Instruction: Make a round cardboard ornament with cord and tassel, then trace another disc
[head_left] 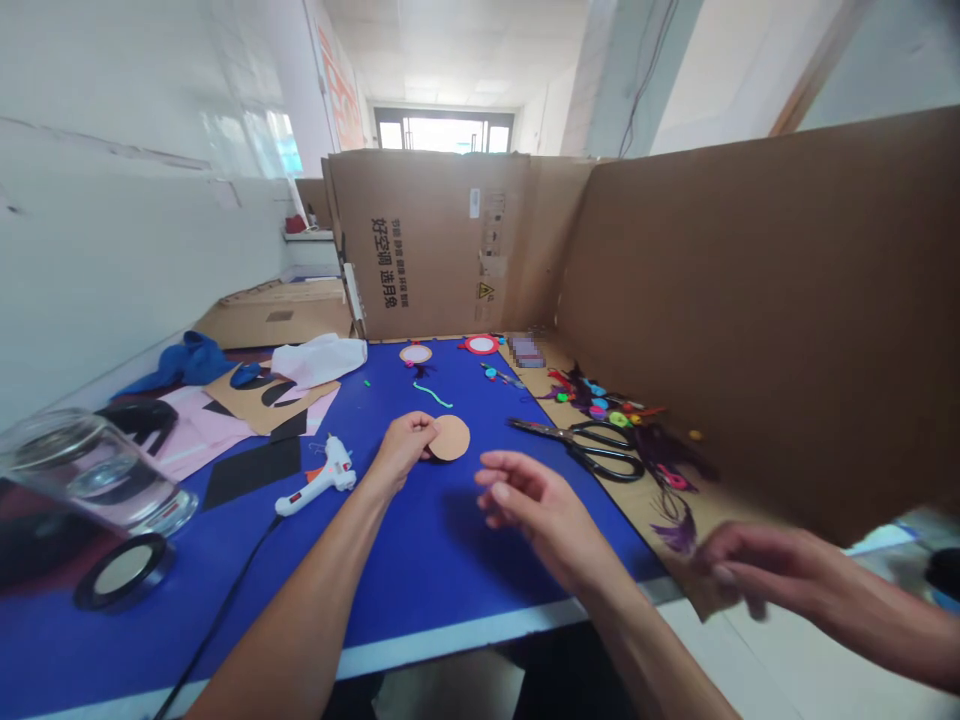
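My left hand (409, 445) pinches the left edge of a round brown cardboard disc (452, 438) above the blue tabletop. Just right of the disc, my right hand (529, 500) hangs in the air, fingers loosely curled and apart, holding nothing. Beyond the disc lies a light green strip (433, 394), perhaps pipe cleaner. Black-handled scissors (581, 440) rest to the right of my hands, partly on a cardboard sheet. A white hot glue gun (322, 482) lies on its side to the left, its cord running toward the table's front edge.
Another person's hand (750, 560) reaches in from the right, near a purple feather (677, 530). Colourful buttons and feathers lie along the cardboard sheet (637, 500). A glass jar (105, 480), its lid (124, 570), black paper (253, 472) and cloth stand left. Tall cardboard walls (442, 250) enclose the back and right.
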